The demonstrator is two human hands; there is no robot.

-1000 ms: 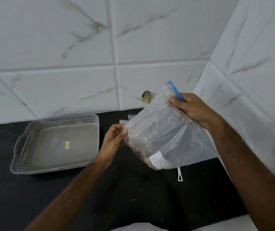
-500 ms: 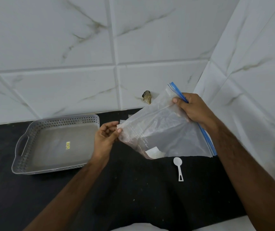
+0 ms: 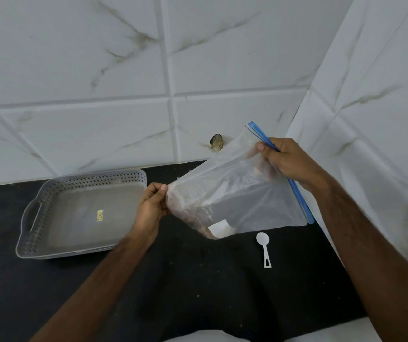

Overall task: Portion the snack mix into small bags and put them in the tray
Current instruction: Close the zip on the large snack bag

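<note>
A large clear zip bag (image 3: 237, 193) with a blue seal strip hangs above the black counter, held between both hands. My right hand (image 3: 286, 161) grips its blue zip edge at the upper right. My left hand (image 3: 152, 206) pinches the bag's bottom left corner. A little brownish snack mix shows through the plastic near the lower left corner. A white label sits at the bag's low point. A grey perforated tray (image 3: 84, 178) with handles stands on the counter to the left, holding no bags.
A small white plastic scoop (image 3: 264, 245) lies on the black counter (image 3: 198, 292) just below the bag. White marble-look tiled walls meet in a corner at the right. A brown stub (image 3: 217, 142) sticks out of the back wall behind the bag.
The bag has been stretched out flatter and lifted between the hands; my left hand moved left and up. The white scoop beneath it has come into full view.
</note>
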